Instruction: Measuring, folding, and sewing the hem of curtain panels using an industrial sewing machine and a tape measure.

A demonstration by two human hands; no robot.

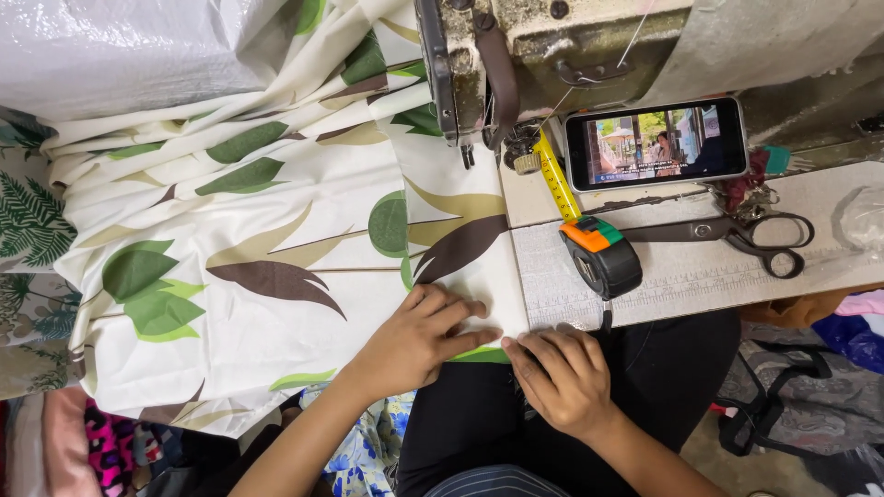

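Note:
A white fabric with green and brown leaf prints lies spread over the sewing table and runs under the sewing machine's presser foot. My left hand presses flat on the fabric's near edge, fingers apart. Beside it, my right hand pinches the folded hem at the fabric's corner by the table's front edge. The two hands almost touch.
The worn sewing machine stands at the back. A tape measure with yellow tape pulled out, black scissors and a phone showing a video lie on the table's right. Bags and cloth lie on the floor.

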